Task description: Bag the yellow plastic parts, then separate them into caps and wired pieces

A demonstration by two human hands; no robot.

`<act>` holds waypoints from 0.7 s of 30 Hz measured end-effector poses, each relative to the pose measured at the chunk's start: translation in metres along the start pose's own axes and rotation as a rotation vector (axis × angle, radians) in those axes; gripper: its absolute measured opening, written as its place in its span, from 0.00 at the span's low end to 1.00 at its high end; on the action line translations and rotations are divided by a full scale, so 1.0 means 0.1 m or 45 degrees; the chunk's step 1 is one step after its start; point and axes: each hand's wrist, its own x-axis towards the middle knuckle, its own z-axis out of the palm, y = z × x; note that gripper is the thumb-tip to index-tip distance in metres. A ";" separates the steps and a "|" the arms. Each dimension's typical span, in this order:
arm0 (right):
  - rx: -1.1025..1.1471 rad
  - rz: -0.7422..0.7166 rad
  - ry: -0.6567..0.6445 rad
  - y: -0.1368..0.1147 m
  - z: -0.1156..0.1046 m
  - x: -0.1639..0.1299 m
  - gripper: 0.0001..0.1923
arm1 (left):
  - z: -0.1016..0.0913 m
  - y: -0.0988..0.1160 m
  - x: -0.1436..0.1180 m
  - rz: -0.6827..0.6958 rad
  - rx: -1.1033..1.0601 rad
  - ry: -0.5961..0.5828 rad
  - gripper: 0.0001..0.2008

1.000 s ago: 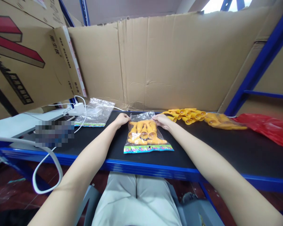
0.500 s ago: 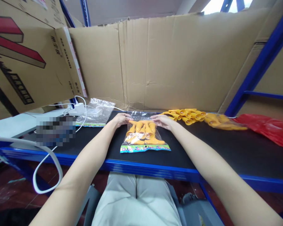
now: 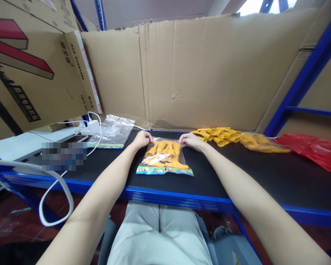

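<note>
A clear plastic bag (image 3: 164, 157) with a colourful bottom strip lies on the black shelf top (image 3: 237, 173), filled with several orange plastic pieces. My left hand (image 3: 142, 139) pinches the bag's far left corner. At the far right corner my right hand (image 3: 189, 140) grips the same top edge. Both hands hold the bag's mouth, stretched between them.
A pile of loose orange pieces (image 3: 219, 134) lies to the right, beside a red plastic bag (image 3: 314, 150). A stack of clear bags (image 3: 111, 132) and a white charger with cable (image 3: 91, 128) sit left. Cardboard (image 3: 198, 73) walls the back.
The bag has slid left and a little nearer me. Both hands have drawn back to its top corners and now pinch the mouth taut.
</note>
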 end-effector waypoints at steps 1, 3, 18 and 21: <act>-0.042 -0.005 0.000 -0.02 0.01 0.00 0.14 | -0.01 -0.01 0.00 0.068 0.100 0.019 0.14; -0.100 0.009 -0.021 -0.06 0.02 -0.01 0.15 | -0.03 0.00 0.00 0.175 0.267 0.064 0.14; -0.411 -0.194 -0.127 -0.22 0.08 -0.09 0.21 | 0.10 0.33 -0.11 0.770 0.359 0.292 0.14; -0.255 -0.039 -0.411 -0.25 0.10 -0.16 0.20 | 0.15 0.40 -0.15 0.822 0.372 0.279 0.15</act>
